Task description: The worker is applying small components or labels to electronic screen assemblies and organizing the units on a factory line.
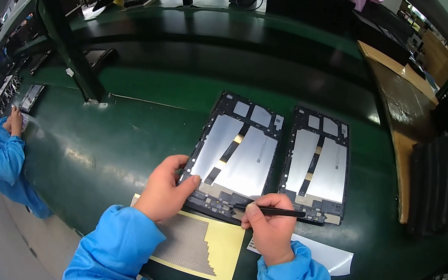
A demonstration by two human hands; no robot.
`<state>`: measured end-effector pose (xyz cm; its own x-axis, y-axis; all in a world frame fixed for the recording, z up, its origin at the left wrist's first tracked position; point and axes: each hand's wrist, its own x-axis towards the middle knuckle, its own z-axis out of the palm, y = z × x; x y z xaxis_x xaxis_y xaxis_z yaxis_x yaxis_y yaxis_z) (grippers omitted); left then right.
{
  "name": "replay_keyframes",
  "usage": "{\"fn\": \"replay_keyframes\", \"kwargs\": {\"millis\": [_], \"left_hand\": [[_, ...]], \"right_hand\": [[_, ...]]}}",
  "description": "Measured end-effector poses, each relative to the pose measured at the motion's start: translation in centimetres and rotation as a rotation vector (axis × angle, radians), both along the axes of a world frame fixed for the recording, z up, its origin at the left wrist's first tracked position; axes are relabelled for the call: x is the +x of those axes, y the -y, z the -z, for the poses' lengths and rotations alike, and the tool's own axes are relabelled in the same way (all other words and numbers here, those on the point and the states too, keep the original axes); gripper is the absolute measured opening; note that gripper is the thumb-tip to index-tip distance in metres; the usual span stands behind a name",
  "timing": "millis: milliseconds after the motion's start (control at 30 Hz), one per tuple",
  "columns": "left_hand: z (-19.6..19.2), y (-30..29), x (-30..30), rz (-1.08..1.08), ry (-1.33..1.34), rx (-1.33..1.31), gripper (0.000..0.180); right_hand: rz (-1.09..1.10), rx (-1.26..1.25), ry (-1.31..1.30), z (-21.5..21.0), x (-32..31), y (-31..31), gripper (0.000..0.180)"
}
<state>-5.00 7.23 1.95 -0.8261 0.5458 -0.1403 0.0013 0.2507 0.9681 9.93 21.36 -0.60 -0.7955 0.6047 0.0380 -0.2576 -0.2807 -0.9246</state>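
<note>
Gripping the lower left edge of the nearer opened tablet (247, 159), my left hand (168, 190) is partly curled, thumb over the face and fingers at the side. From my remote view, I have the right hand (273, 227) closed in a pinch around black tweezers (283, 212), their tips pointing left over the small boards along the tablet's lower end; I cannot tell whether they touch anything. That tablet sits in front of me above the green bench (127, 144), though whether it lies flat or is slightly lifted is unclear. I judge the work to be midway on this unit: its back is off, its silver plate and ribbon cable (226, 158) are exposed, and only the lower end seems to be getting attention. Just to its right, a second opened tablet (324, 164) lies untouched, and I cannot tell if it is finished or waiting. Below, a yellow sheet (228, 246) carries many small grey pieces with a stepped edge, suggesting that some are used and plenty remain. How many steps are left on the nearer unit, I cannot make out.
</note>
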Motion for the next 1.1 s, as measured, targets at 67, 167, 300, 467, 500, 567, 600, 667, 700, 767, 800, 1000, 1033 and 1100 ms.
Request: {"fn": "replay_keyframes", "kwargs": {"millis": [67, 167, 300, 467, 500, 567, 600, 667, 700, 767, 800, 1000, 1033, 1100], "left_hand": [[0.5, 0.0, -0.6, 0.002, 0.03, 0.081, 0.044], [-0.7, -0.4, -1.4, 0.065, 0.45, 0.294, 0.057], [0.2, 0.8, -4.2, -0.066, 0.44, 0.421, 0.063], [-0.4, -6.2, -7.4, -0.392, 0.444, 0.498, 0.058], [0.2, -7.4, -9.1, -0.454, 0.412, 0.565, 0.059], [1.0, -9.4, -11.7, -0.502, 0.385, 0.634, 0.06], [1.2, -10.3, -12.4, -0.515, 0.366, 0.697, 0.06], [2.4, -11.1, -14.3, -0.512, 0.358, 0.755, 0.061], [3.4, -10.6, -15.9, -0.375, 0.366, 0.547, 0.06], [2.6, -11.3, -15.0, -0.313, 0.267, 0.2, 0.047], [2.5, -11.3, -14.0, -0.307, 0.277, 0.194, 0.047], [1.9, -11.6, 0.9, 0.386, -0.039, -0.027, 0.049], [4.7, -12.1, 2.6, 0.46, -0.106, 0.158, 0.057], [4.1, -12.3, 4.3, 0.426, -0.138, 0.058, 0.057]], "right_hand": [[-0.001, 0.008, 0.001, -0.1, 0.1, -0.2, 0.018], [-0.009, -0.002, -0.012, -0.5, 0.4, -0.6, 0.019], [0.092, -0.026, -0.142, -4.3, 2.9, -1.0, 0.02], [0.471, 0.379, -0.106, -3.0, 10.6, -4.8, 0.022], [0.478, 0.379, -0.113, -2.3, 11.1, -5.6, 0.022], [0.769, 0.129, -0.103, -1.1, 11.7, -6.9, 0.015], [0.78, 0.13, -0.106, -0.9, 11.6, -7.2, 0.015], [0.841, 0.154, -0.082, -0.8, 11.2, -8.0, 0.01], [0.789, 0.196, 0.036, -0.4, 11.7, -8.2, 0.014], [0.804, 0.234, 0.09, -0.5, 11.3, -8.4, 0.016], [0.799, 0.271, 0.133, -0.4, 11.1, -8.6, 0.019], [0.521, 0.569, 0.382, 0.5, 9.2, -9.8, 0.025], [0.485, 0.536, 0.389, 0.4, 8.9, -9.7, 0.025], [0.452, 0.503, 0.411, 0.5, 9.1, -9.4, 0.026]]}}
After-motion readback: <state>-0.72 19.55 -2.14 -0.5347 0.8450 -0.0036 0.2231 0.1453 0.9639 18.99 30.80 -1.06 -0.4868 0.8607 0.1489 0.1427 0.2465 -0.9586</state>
